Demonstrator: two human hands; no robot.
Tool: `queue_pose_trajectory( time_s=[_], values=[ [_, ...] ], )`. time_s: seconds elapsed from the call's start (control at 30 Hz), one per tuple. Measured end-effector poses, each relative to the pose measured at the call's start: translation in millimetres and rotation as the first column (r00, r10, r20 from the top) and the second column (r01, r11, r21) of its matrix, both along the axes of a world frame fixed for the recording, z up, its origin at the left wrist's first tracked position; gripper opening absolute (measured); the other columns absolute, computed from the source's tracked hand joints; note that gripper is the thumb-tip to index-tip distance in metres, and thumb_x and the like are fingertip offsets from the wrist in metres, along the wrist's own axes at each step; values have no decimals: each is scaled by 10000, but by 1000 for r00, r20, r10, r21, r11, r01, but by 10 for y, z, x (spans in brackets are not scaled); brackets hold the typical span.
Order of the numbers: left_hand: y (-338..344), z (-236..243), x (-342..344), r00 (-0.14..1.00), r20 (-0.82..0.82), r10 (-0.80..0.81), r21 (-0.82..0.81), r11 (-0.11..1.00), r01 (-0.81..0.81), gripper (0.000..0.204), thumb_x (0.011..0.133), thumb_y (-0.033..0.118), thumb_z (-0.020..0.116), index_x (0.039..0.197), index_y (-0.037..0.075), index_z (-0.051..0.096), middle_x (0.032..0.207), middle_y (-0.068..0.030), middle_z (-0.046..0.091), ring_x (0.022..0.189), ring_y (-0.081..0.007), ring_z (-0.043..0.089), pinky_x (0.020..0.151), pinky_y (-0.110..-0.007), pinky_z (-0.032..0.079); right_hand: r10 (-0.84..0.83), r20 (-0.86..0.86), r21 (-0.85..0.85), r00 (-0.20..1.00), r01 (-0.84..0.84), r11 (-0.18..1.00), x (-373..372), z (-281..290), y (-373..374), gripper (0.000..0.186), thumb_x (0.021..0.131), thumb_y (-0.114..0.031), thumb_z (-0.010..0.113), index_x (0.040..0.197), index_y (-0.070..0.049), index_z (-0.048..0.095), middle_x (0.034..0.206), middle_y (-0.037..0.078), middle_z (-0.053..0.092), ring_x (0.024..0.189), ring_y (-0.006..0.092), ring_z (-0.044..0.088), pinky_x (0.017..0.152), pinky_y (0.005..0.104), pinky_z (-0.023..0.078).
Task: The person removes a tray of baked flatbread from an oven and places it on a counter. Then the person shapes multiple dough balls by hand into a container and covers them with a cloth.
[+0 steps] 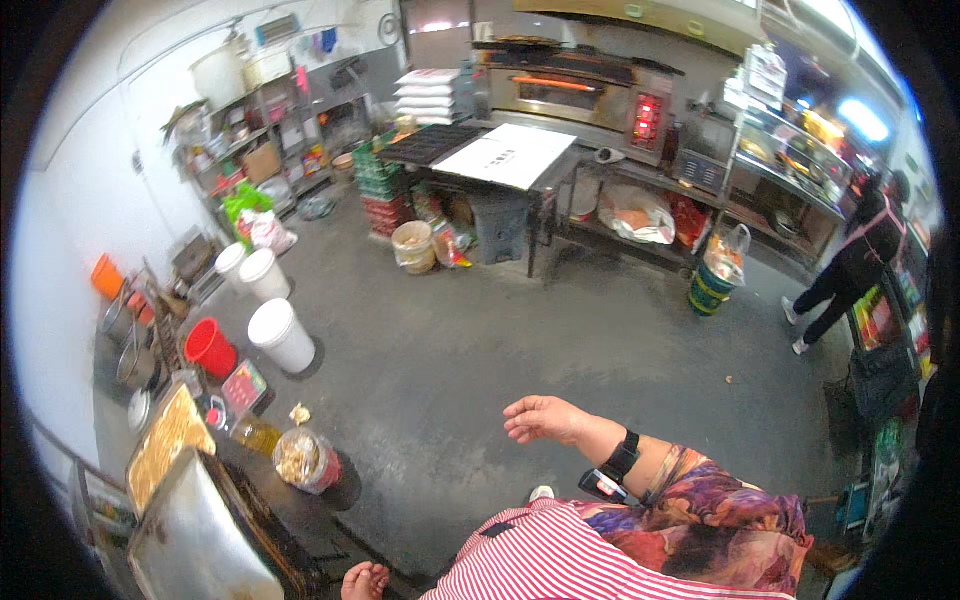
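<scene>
My right hand (540, 418) is held out over the grey floor in front of my striped apron (540, 560), its fingers loosely extended with nothing in them. A black band with a small device (610, 478) is strapped round that forearm. Only part of my left hand (365, 581) shows at the lower edge, fingers curled in, with no object visible in it. Nearest to it is a stack of metal baking trays (205, 535) at the lower left. Behind the stack leans a tray with a tan, patchy surface (170, 440).
White buckets (280, 335), a red bucket (210, 347), an oil bottle (255, 435) and a clear bagged bin (307, 460) line the left. A table with a white board (507, 155) stands ahead, before an oven (560, 95). Another person (870, 245) is at the far right.
</scene>
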State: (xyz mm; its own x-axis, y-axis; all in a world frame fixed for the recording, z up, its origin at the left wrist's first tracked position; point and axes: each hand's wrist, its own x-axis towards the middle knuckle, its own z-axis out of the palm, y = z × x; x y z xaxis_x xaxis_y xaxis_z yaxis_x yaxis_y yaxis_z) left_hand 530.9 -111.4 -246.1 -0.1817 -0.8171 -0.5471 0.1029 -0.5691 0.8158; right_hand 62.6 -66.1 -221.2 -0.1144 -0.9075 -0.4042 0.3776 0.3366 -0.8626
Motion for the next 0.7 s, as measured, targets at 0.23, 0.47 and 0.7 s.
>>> queue_pose_trajectory(
  time_s=[0.23,0.47,0.7],
  values=[
    [-321,167,-1149,990,-128,-65,43,997,71,284,887,130,588,1140,7,552,1033,-138,631,956,-242,608,856,-365,496,-197,31,-15,980,198,980,-940,271,311,314,899,-129,573,1184,-15,507,1047,100,609,922,190,626,789,307,533],
    [-868,330,-2303,960,-180,-214,7,976,219,279,910,127,516,1154,-8,512,1066,-154,592,1037,-277,571,898,-375,484,-422,28,-43,906,423,905,-1820,328,608,295,902,-111,562,1171,-7,501,1051,118,609,911,193,623,818,321,528],
    [-1317,68,-2967,847,-288,-446,24,881,472,273,912,150,528,1127,-17,527,1080,-154,583,1012,-255,574,927,-371,472,-557,74,-48,827,561,826,-2239,232,868,305,894,-126,576,1166,-5,510,1044,125,615,919,200,621,812,334,528]
  ],
)
